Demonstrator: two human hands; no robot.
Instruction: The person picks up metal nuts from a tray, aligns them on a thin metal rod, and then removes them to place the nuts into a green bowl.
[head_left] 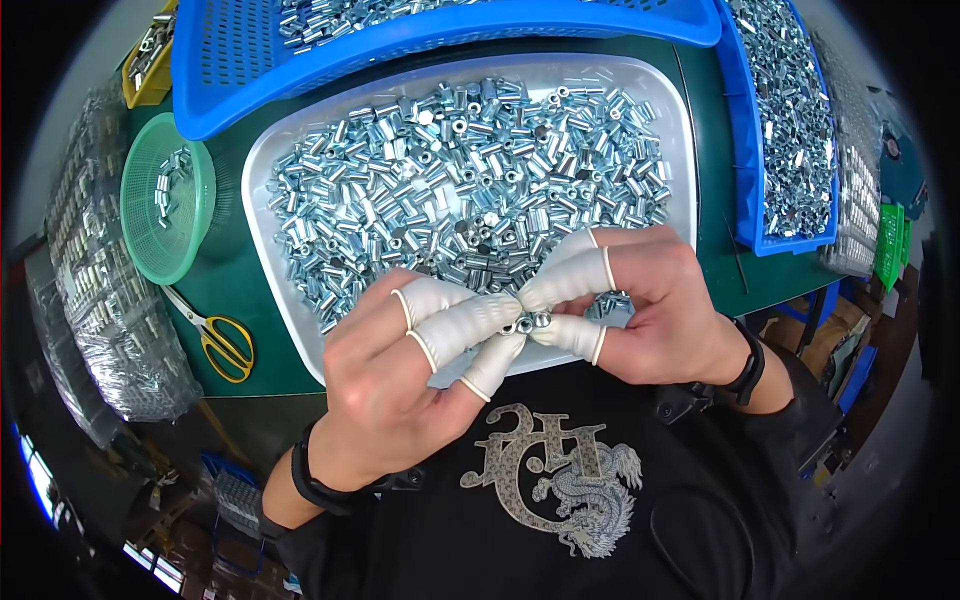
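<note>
Small metal sleeves pinched between gloved fingertips over a full white tray.

A few small metal sleeves [527, 322] are held between the closed fingertips of the left hand [400, 380] and the right hand [650, 310], just above the near rim of the white tray [262, 200], which is heaped with the same shiny sleeves. More are carried in two blue baskets [230, 70] behind and beside it, and a few in the green round basket [140, 215]. Yellow-handled scissors [222, 340] are laid beside the tray.
</note>
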